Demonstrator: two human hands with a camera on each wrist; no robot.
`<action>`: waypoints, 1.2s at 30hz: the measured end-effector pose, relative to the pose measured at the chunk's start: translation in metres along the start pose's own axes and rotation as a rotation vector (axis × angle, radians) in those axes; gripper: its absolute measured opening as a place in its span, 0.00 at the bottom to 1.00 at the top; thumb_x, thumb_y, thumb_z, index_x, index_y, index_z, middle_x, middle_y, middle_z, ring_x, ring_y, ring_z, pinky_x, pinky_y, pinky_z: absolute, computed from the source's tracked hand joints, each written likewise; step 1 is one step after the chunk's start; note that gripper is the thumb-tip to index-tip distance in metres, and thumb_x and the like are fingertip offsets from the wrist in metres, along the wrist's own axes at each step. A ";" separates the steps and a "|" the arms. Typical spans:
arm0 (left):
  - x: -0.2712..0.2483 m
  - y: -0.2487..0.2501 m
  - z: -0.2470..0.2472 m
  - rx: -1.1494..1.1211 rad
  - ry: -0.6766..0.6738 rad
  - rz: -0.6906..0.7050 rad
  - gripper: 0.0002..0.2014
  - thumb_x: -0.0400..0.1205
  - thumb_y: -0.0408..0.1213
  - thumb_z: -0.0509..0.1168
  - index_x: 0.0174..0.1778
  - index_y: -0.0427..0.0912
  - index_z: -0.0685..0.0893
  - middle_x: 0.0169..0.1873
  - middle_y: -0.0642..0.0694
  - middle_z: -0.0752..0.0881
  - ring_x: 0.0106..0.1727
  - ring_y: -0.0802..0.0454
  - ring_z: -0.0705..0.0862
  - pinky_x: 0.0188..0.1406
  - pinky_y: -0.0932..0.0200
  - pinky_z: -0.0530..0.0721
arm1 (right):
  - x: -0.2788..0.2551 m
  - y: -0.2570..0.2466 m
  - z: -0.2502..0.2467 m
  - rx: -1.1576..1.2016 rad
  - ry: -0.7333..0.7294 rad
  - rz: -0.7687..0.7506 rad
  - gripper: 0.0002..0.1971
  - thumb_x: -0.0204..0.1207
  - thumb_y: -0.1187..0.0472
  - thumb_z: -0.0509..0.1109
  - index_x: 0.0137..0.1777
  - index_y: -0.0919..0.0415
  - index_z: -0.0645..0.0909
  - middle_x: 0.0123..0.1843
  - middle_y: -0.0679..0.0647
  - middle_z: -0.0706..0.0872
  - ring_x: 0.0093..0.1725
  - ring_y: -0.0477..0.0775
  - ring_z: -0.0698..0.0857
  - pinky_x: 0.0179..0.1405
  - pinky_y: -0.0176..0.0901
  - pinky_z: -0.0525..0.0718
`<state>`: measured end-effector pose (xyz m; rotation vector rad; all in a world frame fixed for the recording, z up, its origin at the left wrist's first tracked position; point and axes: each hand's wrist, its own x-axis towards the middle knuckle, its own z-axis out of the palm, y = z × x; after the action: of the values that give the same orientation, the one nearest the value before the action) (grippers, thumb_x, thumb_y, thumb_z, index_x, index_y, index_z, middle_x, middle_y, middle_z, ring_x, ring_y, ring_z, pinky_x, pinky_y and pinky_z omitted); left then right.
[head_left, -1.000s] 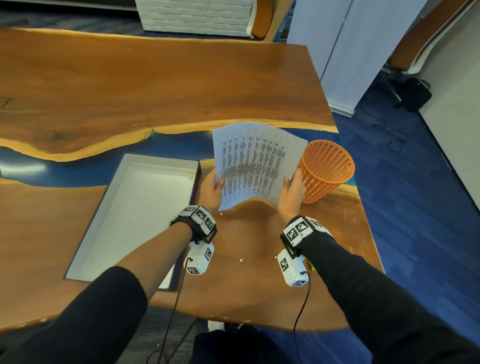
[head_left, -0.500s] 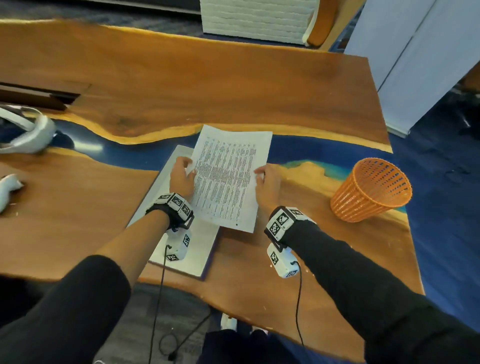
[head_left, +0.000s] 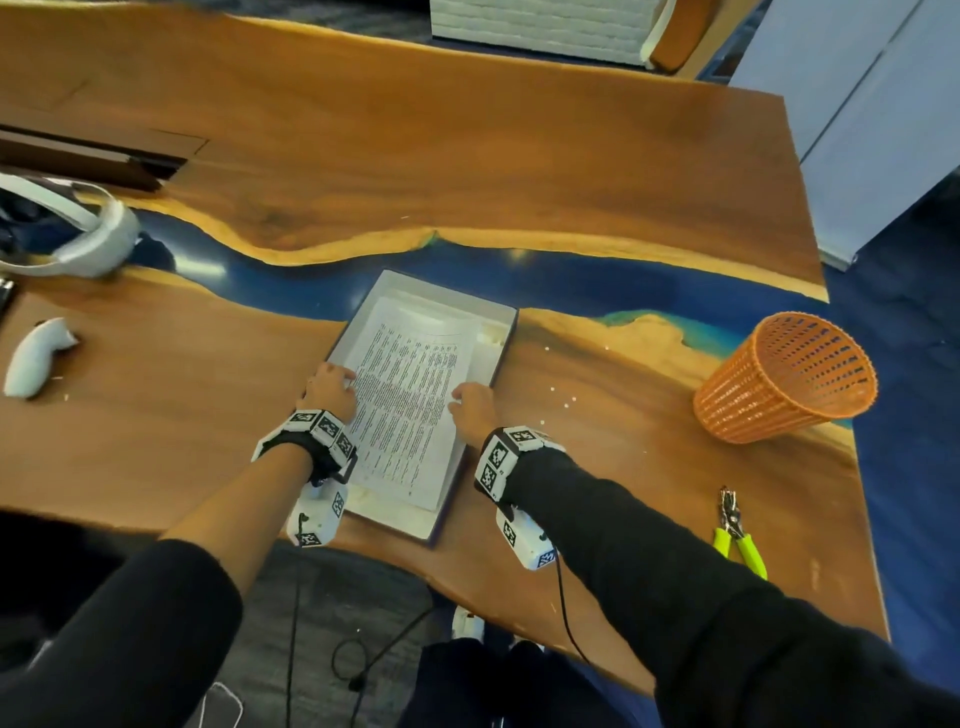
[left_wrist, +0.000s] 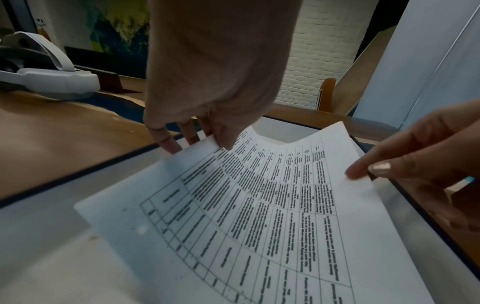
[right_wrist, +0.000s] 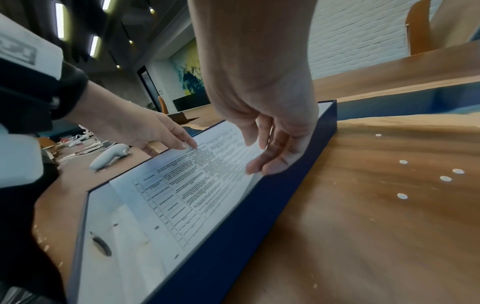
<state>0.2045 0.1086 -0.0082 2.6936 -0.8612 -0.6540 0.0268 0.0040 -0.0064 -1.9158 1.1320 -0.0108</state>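
Note:
A printed sheet of paper (head_left: 410, 400) lies slanted inside a shallow box (head_left: 503, 340) that is white inside and dark blue outside, near the table's front edge. My left hand (head_left: 335, 382) pinches the sheet's left edge; in the left wrist view the thumb (left_wrist: 223, 142) is on top and the fingers are underneath. My right hand (head_left: 465, 397) holds the right edge by the box wall. In the right wrist view its fingers (right_wrist: 270, 165) are under the paper (right_wrist: 197, 174) and the thumb is above. The sheet bows slightly between my hands.
An orange mesh basket (head_left: 789, 384) stands at the right. Pliers with yellow-green handles (head_left: 737, 530) lie near the front right edge. A white controller (head_left: 36, 358) and a white headset (head_left: 78, 234) sit at the left. Small white paper dots (head_left: 563, 400) are scattered beside the box.
Both hands carried the sheet left, away from the basket, and lowered it from upright in the air down into the box. The head view also swung left.

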 end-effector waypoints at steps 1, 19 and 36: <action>-0.001 0.000 0.000 0.016 -0.020 -0.009 0.15 0.84 0.31 0.59 0.65 0.39 0.80 0.71 0.38 0.71 0.71 0.35 0.73 0.73 0.36 0.70 | 0.003 0.000 0.003 -0.029 -0.012 0.014 0.10 0.80 0.67 0.62 0.49 0.77 0.81 0.54 0.70 0.84 0.56 0.67 0.83 0.59 0.56 0.82; -0.058 0.132 0.055 -0.032 0.107 0.717 0.14 0.81 0.34 0.63 0.63 0.41 0.80 0.71 0.44 0.75 0.73 0.44 0.72 0.67 0.46 0.71 | -0.030 0.075 -0.065 0.059 0.374 -0.003 0.09 0.78 0.74 0.59 0.49 0.75 0.80 0.54 0.70 0.81 0.55 0.66 0.77 0.55 0.50 0.72; -0.168 0.164 0.187 0.496 -0.476 0.996 0.61 0.62 0.61 0.77 0.83 0.44 0.49 0.84 0.52 0.48 0.85 0.51 0.45 0.83 0.42 0.48 | -0.177 0.263 -0.098 -0.085 0.363 0.159 0.11 0.70 0.69 0.74 0.53 0.67 0.84 0.53 0.59 0.81 0.54 0.57 0.80 0.55 0.42 0.75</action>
<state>-0.0881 0.0613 -0.0562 1.9766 -2.4893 -0.8792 -0.3009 0.0119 -0.0576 -1.9413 1.5455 -0.2355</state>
